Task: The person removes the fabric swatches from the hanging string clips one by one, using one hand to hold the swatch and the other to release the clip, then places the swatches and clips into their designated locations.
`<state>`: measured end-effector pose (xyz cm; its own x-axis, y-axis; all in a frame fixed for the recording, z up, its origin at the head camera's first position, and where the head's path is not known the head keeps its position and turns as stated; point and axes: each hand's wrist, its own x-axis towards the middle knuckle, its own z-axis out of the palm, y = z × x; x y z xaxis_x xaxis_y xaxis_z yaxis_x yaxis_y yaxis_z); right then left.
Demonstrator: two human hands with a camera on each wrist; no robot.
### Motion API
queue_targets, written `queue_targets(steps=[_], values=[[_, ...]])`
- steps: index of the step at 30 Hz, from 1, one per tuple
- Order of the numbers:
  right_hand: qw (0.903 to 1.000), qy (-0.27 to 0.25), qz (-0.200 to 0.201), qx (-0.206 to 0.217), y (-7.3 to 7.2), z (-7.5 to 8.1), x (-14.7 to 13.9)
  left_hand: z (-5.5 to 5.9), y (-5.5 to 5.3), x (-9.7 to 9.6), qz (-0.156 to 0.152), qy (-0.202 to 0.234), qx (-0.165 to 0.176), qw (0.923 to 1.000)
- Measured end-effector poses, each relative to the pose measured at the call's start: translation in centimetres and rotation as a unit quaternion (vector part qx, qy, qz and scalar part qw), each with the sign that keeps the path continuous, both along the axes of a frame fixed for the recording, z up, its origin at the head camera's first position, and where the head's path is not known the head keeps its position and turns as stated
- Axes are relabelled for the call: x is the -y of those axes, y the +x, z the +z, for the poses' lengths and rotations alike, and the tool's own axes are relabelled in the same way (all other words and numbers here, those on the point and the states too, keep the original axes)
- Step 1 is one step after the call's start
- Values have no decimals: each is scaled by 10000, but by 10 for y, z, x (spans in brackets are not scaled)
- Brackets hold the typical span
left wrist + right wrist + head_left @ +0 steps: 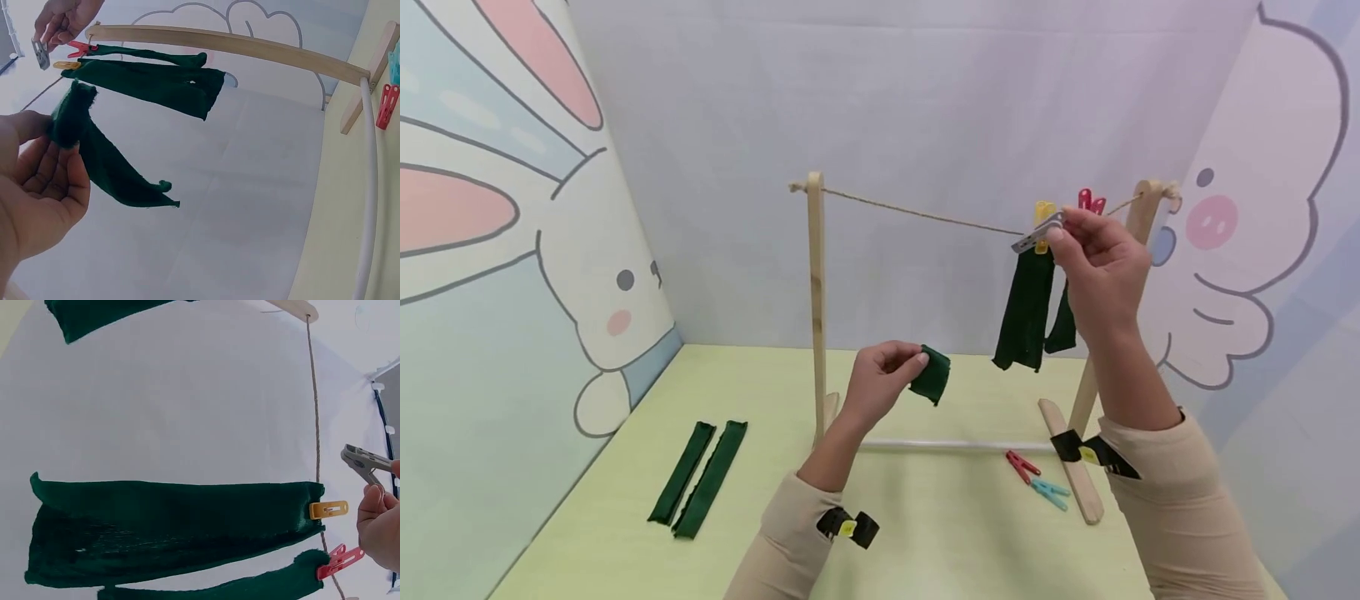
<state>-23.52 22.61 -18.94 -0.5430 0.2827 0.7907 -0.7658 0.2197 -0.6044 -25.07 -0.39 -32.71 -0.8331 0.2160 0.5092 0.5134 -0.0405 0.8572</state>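
A dark green cloth strip [931,377] is pinched at one end between the thumb and fingers of my left hand [880,379], below the rope; its length trails down in the left wrist view. Up beside the rope [917,212], my right hand [1101,262] pinches a grey clothespin [1037,233] by its handles. Two green strips hang from the line, one [1026,308] under a yellow clothespin [329,509], the other [1062,321] under a red clothespin [339,561]. In the head view the grey clothespin overlaps the yellow one; the right wrist view shows them apart.
Two more green strips [711,479] lie side by side on the table at left. A red clothespin [1022,467] and a blue one [1050,492] lie near the right foot [1078,475] of the wooden stand. A white bar [955,446] joins the posts low down.
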Motion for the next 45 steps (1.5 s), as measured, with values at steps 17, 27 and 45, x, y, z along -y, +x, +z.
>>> queue_targets(steps=[17,27,45], values=[[9950,-613,773,120,13,-45,-9,-15,23,33,324,4,264,9991],[9950,-586,349,732,24,-68,-16,-27,33,48,231,101,564,9981],[9768,-1079,210,1838,37,-116,-33,-47,44,88,711,130,1120,9911]])
